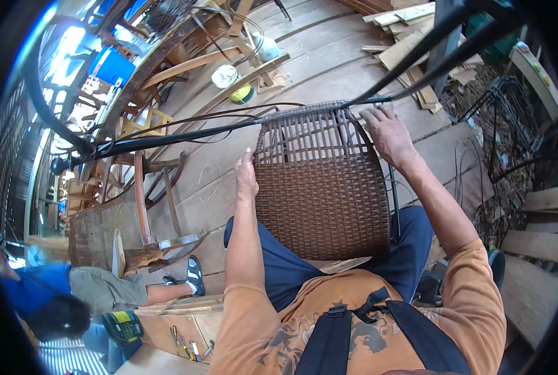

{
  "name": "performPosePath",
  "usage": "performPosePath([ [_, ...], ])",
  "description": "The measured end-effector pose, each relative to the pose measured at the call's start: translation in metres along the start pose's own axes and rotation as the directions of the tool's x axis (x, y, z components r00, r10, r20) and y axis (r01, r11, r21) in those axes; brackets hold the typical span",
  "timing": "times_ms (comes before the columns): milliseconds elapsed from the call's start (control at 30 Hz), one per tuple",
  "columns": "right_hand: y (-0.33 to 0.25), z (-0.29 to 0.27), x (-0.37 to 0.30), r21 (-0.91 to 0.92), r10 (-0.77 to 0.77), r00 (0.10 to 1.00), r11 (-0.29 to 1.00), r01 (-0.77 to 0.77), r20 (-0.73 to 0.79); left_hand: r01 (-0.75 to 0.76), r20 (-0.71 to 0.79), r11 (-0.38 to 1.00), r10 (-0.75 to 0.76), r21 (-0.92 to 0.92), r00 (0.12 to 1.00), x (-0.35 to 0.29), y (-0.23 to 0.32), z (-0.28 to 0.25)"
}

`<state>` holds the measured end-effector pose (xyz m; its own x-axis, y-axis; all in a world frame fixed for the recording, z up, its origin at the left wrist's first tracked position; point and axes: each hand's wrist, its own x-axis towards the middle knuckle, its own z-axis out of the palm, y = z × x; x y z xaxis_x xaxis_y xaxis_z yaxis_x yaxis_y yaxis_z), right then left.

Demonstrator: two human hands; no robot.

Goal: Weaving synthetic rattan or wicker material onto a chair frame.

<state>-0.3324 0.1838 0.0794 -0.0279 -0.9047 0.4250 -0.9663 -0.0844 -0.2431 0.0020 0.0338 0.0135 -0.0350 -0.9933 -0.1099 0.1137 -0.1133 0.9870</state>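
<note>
A brown woven wicker panel (pixel 323 200) stands between my knees, its lower part closely woven. Near its top, bare upright strips (pixel 310 139) show gaps between them. The top edge is wrapped round a black metal bar (pixel 185 136) of a frame. My left hand (pixel 246 175) rests against the panel's left edge, fingers stretched and pointing away from me; part of them is hidden. At the upper right corner, my right hand (pixel 385 132) lies beside the bar and the panel's edge with its fingers apart. Long loose brown strips (pixel 229 116) trail left from the top edge.
Wooden boards (pixel 410 53) are piled at the far right, near bundled dark wire or strips (pixel 510 106). A wooden chair with a mesh panel (pixel 107 231) stands left. Another person (pixel 104 287) is at lower left, near hand tools (pixel 184 344). A blue bucket (pixel 111 66) stands far left.
</note>
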Motion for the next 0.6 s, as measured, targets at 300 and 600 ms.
performPosePath([
  [300, 0.01, 0.003, -0.007, 0.336, 0.144, 0.978, 0.923, -0.189, 0.153, 0.289, 0.292, 0.943, -0.234, -0.162, 0.927, 0.012, 0.0, -0.021],
  [600, -0.015, -0.021, 0.004, 0.287, 0.256, 0.91, 0.891, -0.353, 0.325, -0.172, 0.178, 0.925, 0.117, 0.338, 0.977, -0.007, 0.027, -0.003],
])
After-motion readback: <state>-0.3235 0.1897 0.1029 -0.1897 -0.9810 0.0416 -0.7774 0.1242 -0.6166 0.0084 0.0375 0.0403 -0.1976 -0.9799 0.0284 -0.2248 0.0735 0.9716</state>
